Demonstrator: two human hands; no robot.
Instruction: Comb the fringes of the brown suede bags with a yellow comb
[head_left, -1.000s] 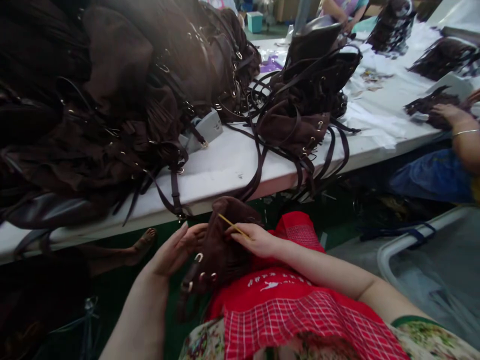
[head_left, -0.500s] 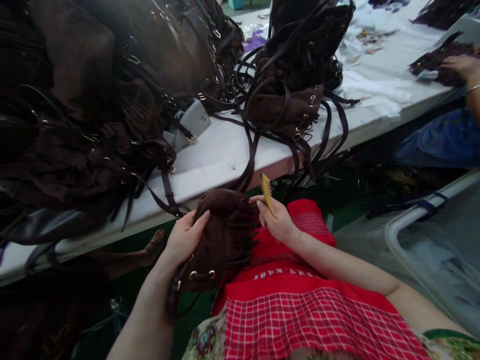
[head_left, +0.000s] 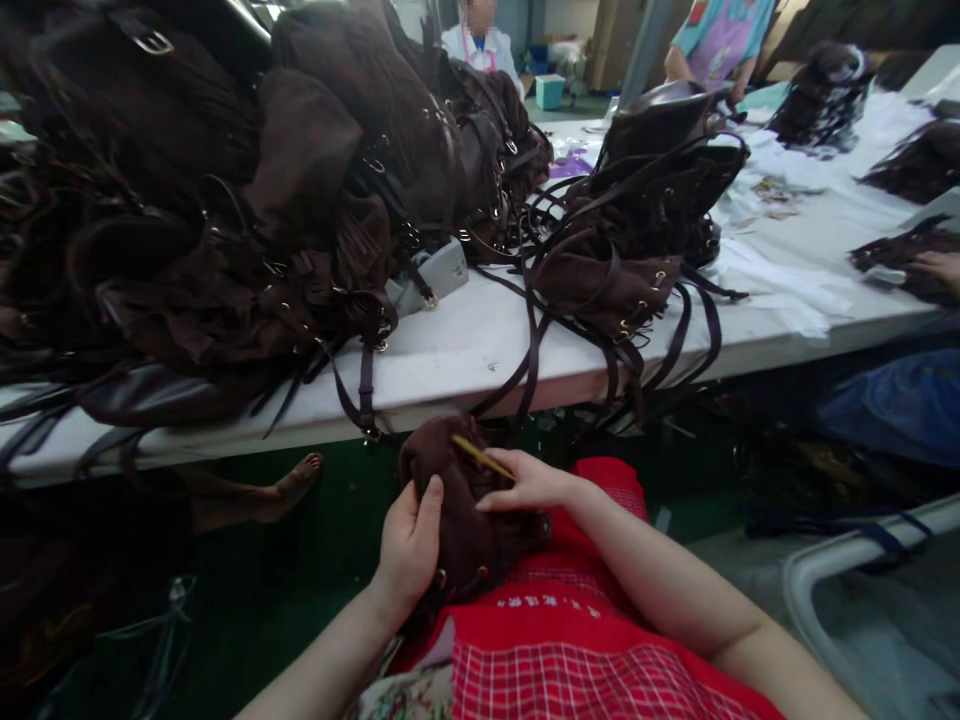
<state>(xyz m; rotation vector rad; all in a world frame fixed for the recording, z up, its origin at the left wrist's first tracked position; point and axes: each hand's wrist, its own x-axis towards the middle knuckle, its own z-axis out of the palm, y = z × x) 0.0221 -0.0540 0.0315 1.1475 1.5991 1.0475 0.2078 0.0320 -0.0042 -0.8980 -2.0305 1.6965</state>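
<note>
A dark brown fringed bag point(head_left: 466, 530) rests over my lap against the red apron point(head_left: 570, 590). My left hand point(head_left: 411, 535) grips its left side, thumb on top. In my right hand point(head_left: 529, 482) is a yellow comb point(head_left: 481, 457), seen edge-on, held between thumb and fingers. The comb's far end lies over the upper part of the bag, close to the fringe. Whether its teeth touch the fringe I cannot tell. Part of the bag's lower side is hidden behind my left hand and wrist.
A large heap of brown bags point(head_left: 300, 200) covers the left of the white table point(head_left: 450, 350). More bags point(head_left: 622, 250) with dangling straps lie right of it. Co-workers point(head_left: 720, 45) stand behind the table; another person's hand point(head_left: 941, 265) is at right. A white-framed cart point(head_left: 802, 575) stands at lower right.
My right hand has brought the comb left and down over the bag, turning it from upright to nearly flat. The bag has tilted in my left hand. The view has risen, showing people behind the table.
</note>
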